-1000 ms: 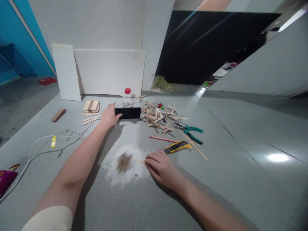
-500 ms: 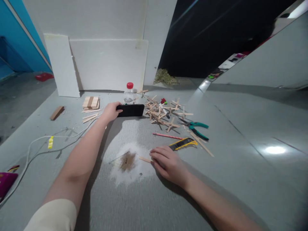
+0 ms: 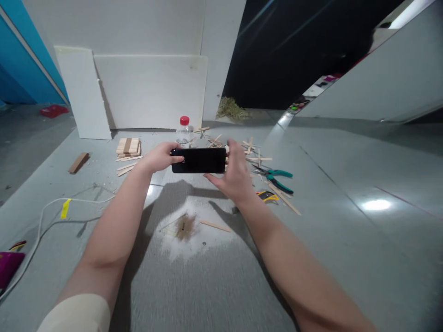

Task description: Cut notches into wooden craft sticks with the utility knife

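Observation:
My left hand (image 3: 161, 157) grips the left end of a black smartphone (image 3: 204, 160), its thumb across the dark screen. The phone is held sideways and upright above the floor. Around the phone's right end is my right hand (image 3: 235, 174), thumb stretched along below the lower edge and fingers raised beside the short edge; a narrow gap shows there. Below the phone, a single wooden craft stick (image 3: 215, 225) lies by a brown scorched-looking patch (image 3: 186, 227) ringed with white powder. Behind the hands, joined craft sticks (image 3: 258, 159) are partly hidden.
Green-handled pliers (image 3: 278, 174) and a yellow utility knife (image 3: 268, 196) lie right of my right hand. A red-capped bottle (image 3: 183, 131), a bundle of craft sticks (image 3: 128, 146) and a brown block (image 3: 79, 163) stand farther back. A white cable (image 3: 51, 203) crosses the left side.
My right hand has left the craft stick on the floor and risen to the phone's right end. The phone has shifted right in my left hand's grip.

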`<state>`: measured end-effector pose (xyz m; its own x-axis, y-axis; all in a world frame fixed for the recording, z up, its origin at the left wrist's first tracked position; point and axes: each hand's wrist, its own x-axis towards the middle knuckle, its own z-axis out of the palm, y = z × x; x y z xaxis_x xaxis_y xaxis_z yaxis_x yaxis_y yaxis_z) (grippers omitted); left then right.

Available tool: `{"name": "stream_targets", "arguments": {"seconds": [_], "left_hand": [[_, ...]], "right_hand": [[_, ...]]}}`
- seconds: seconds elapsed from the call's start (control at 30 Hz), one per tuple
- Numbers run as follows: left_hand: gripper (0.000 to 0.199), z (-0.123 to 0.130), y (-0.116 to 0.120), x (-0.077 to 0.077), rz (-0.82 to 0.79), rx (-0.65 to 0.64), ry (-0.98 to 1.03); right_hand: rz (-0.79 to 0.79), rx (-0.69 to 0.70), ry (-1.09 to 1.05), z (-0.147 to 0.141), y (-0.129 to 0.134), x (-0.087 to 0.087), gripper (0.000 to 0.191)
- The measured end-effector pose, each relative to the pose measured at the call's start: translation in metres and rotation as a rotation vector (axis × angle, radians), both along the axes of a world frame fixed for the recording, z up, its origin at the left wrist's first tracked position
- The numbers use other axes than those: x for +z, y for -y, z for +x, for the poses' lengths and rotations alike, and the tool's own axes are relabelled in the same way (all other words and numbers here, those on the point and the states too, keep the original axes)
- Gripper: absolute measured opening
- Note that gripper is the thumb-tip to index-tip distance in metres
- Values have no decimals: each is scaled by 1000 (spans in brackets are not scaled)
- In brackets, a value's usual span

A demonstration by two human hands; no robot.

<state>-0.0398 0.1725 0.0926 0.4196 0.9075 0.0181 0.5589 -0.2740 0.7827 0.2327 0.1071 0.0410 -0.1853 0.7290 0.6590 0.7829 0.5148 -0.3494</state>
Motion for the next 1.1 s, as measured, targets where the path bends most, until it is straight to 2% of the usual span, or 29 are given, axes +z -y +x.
{"name": "stream_targets", "arguments": {"seconds": [0.1,0.2,0.37,0.43,0.5,0.6,0.7,0.77,0.87,0.97,1.03,1.1], "left_hand": [[25,4,-2,-4,5,-29,-16],[30,6,-3,-6,19,-64,-42],[36,5,1,2,31,-149,-146],[48,4,3,6,15,-194,-201],[69,5,5,7,9,-222,-266],[96,10,9,6,59,-206,-360],[108,19,15,2,159,-166,-409],[109,25,18,0,229,-133,-425],[92,30,18,-5,315,-101,-427],[80,31,14,-11,379,-92,-409],[80,33,11,-15,403,-90,-408],[79,37,12,-19,415,-94,-411]], "right_hand": [[93,-27,131,-4,-5,1,111],[141,-6,176,-5,-10,-6,105],[214,17,229,0,-14,-19,88],[218,22,246,3,-16,-21,88],[192,27,272,5,-18,-23,90],[134,29,304,9,-21,-25,96],[109,-1,263,15,-24,-25,99],[80,-17,203,19,-26,-24,102],[4,-1,91,21,-27,-24,108],[-88,21,-67,12,-26,-27,112],[-130,-33,-189,0,-23,-31,107],[-131,-153,-275,-11,-22,-34,107]]}}
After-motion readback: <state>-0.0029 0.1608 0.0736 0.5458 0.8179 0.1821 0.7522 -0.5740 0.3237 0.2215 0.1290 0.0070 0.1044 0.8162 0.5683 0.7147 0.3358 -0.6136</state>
